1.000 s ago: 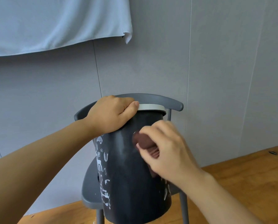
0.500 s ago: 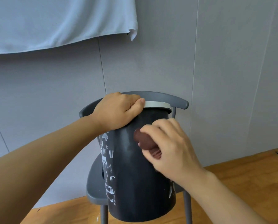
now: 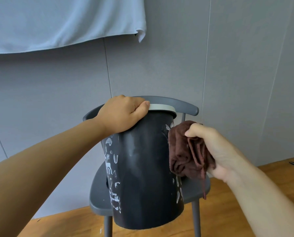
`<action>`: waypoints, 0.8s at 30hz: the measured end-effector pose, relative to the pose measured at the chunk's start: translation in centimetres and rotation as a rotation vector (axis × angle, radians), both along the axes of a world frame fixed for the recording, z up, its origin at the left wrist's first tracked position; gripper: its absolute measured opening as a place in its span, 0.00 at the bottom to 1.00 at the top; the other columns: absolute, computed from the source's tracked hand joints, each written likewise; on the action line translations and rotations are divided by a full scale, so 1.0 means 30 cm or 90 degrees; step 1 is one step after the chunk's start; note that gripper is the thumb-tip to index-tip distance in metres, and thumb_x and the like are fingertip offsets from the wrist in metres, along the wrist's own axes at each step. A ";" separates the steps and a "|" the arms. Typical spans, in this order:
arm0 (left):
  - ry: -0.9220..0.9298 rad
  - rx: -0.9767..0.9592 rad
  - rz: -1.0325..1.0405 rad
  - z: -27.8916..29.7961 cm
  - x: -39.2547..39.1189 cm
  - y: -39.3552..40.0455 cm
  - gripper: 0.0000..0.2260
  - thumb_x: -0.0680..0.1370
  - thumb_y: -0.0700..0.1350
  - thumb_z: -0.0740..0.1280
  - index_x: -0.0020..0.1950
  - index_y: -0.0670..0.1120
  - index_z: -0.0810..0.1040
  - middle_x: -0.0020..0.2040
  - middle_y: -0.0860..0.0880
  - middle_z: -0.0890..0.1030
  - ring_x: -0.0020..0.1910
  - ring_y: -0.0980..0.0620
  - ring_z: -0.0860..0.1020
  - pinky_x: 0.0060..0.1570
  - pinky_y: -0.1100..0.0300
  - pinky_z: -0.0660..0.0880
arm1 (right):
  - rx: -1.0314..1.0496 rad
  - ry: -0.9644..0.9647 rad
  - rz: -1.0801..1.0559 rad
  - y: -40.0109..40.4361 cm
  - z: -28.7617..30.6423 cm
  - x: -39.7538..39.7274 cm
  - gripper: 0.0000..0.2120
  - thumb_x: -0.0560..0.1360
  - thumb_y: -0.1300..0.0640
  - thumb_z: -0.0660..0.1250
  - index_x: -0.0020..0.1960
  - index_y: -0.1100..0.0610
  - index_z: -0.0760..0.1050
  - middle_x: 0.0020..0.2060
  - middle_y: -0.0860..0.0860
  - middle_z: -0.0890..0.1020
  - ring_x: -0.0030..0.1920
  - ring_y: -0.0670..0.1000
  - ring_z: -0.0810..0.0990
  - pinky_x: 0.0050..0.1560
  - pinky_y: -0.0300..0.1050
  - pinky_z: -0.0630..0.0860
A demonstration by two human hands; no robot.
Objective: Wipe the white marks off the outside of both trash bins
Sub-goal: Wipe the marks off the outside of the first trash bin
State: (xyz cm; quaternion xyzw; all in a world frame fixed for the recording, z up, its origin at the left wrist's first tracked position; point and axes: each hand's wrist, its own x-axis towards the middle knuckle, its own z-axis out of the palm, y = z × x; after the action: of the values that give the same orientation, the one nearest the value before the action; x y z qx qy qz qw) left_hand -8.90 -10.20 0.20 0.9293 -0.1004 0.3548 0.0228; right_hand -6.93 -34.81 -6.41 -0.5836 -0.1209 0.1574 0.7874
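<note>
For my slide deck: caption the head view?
Left hand steadies black bin on chair; right hand holds brown cloth.

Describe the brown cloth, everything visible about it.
The cloth is dark brown, soft and terry-like, bunched into folds with a thin strand dangling below. The right hand grips it in curled fingers, and it lies against the upper right side of the black bin, beside white marks near the rim. The bin stands on a grey chair.

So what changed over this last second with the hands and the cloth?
The right hand carried the brown cloth from the bin's front face to its right edge. The left hand stayed gripping the rim; the bin stayed on the chair.
</note>
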 end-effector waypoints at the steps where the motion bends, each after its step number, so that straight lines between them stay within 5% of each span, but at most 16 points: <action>1: 0.001 -0.001 -0.002 0.000 0.000 0.001 0.21 0.85 0.54 0.55 0.32 0.51 0.61 0.26 0.51 0.67 0.28 0.51 0.68 0.32 0.54 0.62 | -0.002 -0.029 -0.004 -0.003 0.001 -0.003 0.09 0.66 0.58 0.75 0.45 0.60 0.84 0.41 0.57 0.87 0.38 0.55 0.87 0.40 0.51 0.85; 3: 0.001 -0.002 -0.003 0.001 -0.001 0.002 0.21 0.85 0.54 0.56 0.32 0.50 0.62 0.26 0.51 0.67 0.29 0.51 0.69 0.33 0.54 0.63 | -0.091 -0.238 -0.157 0.001 -0.010 -0.006 0.10 0.67 0.60 0.77 0.47 0.54 0.81 0.39 0.46 0.86 0.37 0.45 0.86 0.34 0.38 0.82; 5: 0.002 -0.003 -0.005 0.001 -0.003 0.001 0.21 0.85 0.54 0.55 0.33 0.50 0.62 0.26 0.51 0.68 0.29 0.51 0.69 0.33 0.54 0.64 | -0.227 -0.524 -0.383 0.013 -0.025 -0.015 0.16 0.69 0.59 0.79 0.53 0.47 0.79 0.45 0.43 0.84 0.44 0.43 0.83 0.39 0.30 0.78; 9: 0.003 0.011 -0.012 0.001 -0.008 -0.012 0.22 0.83 0.58 0.53 0.34 0.47 0.65 0.26 0.50 0.68 0.28 0.51 0.69 0.32 0.52 0.67 | -0.340 -0.805 -0.481 0.078 -0.104 -0.004 0.23 0.69 0.60 0.81 0.63 0.57 0.83 0.52 0.55 0.80 0.52 0.58 0.79 0.50 0.55 0.81; 11: -0.001 0.014 -0.013 0.002 -0.008 -0.016 0.21 0.81 0.59 0.51 0.34 0.47 0.65 0.26 0.50 0.68 0.28 0.51 0.69 0.33 0.51 0.68 | -0.351 -0.823 -0.448 0.118 -0.141 -0.011 0.24 0.70 0.51 0.82 0.64 0.54 0.84 0.53 0.53 0.79 0.54 0.58 0.76 0.50 0.59 0.80; 14: 0.003 0.007 -0.006 0.002 -0.002 0.001 0.22 0.84 0.57 0.53 0.34 0.47 0.66 0.26 0.50 0.70 0.29 0.50 0.71 0.34 0.51 0.68 | -0.338 -0.802 -0.373 0.147 -0.177 -0.026 0.30 0.73 0.33 0.71 0.69 0.49 0.81 0.60 0.50 0.74 0.62 0.55 0.70 0.56 0.48 0.77; 16: 0.000 -0.005 -0.009 -0.001 -0.001 0.017 0.21 0.85 0.55 0.55 0.33 0.49 0.64 0.26 0.50 0.69 0.29 0.50 0.70 0.33 0.52 0.66 | -0.332 -0.792 -0.377 0.151 -0.181 -0.029 0.26 0.79 0.36 0.63 0.70 0.47 0.80 0.64 0.52 0.72 0.66 0.53 0.68 0.60 0.42 0.73; 24: -0.019 0.018 -0.022 -0.007 -0.001 0.006 0.21 0.84 0.56 0.54 0.33 0.50 0.64 0.26 0.51 0.69 0.27 0.52 0.69 0.31 0.55 0.63 | -0.371 -0.730 -0.308 0.183 -0.168 -0.048 0.22 0.79 0.35 0.56 0.72 0.38 0.64 0.68 0.47 0.68 0.67 0.50 0.69 0.61 0.55 0.80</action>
State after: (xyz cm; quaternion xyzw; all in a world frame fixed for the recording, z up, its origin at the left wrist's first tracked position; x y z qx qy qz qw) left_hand -8.92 -10.02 -0.01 0.9223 -0.1214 0.3667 0.0145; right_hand -8.38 -29.31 -11.46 -0.7734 -0.3377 -0.3304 0.4227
